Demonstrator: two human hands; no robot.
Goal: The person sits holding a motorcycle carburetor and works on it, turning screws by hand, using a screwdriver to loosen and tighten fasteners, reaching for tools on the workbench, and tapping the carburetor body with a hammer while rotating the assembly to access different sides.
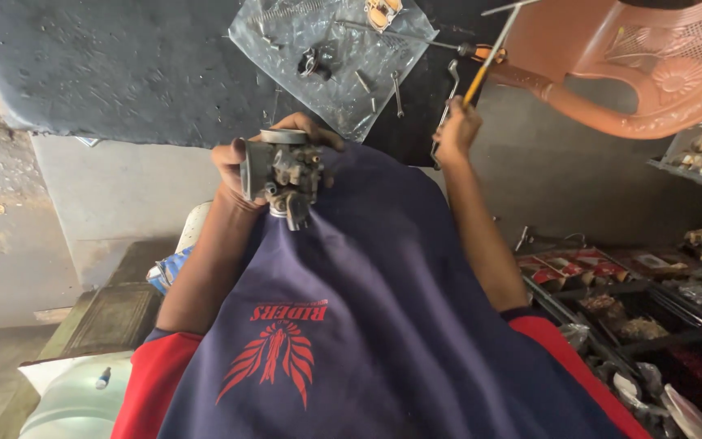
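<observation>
My left hand [231,165] is closed around a grey metal carburettor [284,172], held up in front of my chest over my navy shirt. My right hand [456,130] grips a thin screwdriver with a yellow handle [485,63], whose shaft points up and to the right, away from the carburettor. The two hands are about a forearm's width apart. The tip of the screwdriver touches nothing that I can see.
A clear plastic sheet [331,57] with small screws, springs and fittings lies on a dark mat [123,65]. Beside it lie a bent metal rod [451,81] and a second tool. A salmon plastic chair [635,73] stands top right. Shelves of parts [635,313] fill the right.
</observation>
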